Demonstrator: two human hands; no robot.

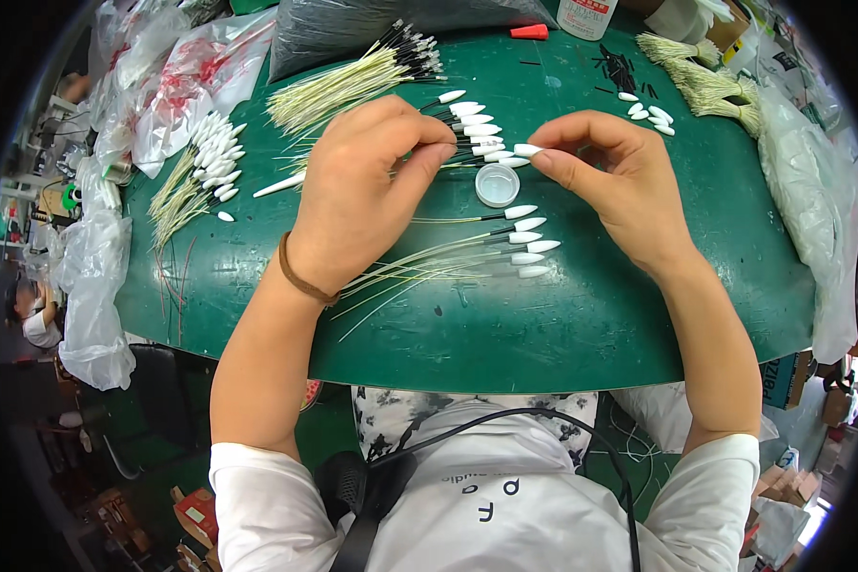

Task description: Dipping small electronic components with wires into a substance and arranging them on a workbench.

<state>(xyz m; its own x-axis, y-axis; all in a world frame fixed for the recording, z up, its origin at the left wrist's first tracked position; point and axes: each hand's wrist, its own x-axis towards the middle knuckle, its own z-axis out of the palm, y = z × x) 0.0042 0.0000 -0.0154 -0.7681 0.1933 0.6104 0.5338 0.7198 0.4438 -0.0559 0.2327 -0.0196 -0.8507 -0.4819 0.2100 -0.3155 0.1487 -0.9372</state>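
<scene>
My right hand (620, 186) pinches a small white bullet-shaped cap (527, 150) between thumb and forefinger. Facing it, my left hand (357, 191) has its thumb and forefinger closed beside black wire ends; what lies between them is hidden. Pale wires with white pointed caps (480, 130) form a row between the hands. Just below stands a small round dish (497, 185) with something clear in it. Nearer to me, several more capped wires (524, 237) lie side by side, tips to the right. A white pointed stick (279, 185) lies left of my left hand.
A bundle of black-ended wires (353, 86) lies at the back, and a pile of capped wires (214, 157) at left. Loose caps (650, 114), black tubes (617, 71) and wire bundles (701, 71) occupy the back right. Plastic bags (806, 210) line the green table (582, 334).
</scene>
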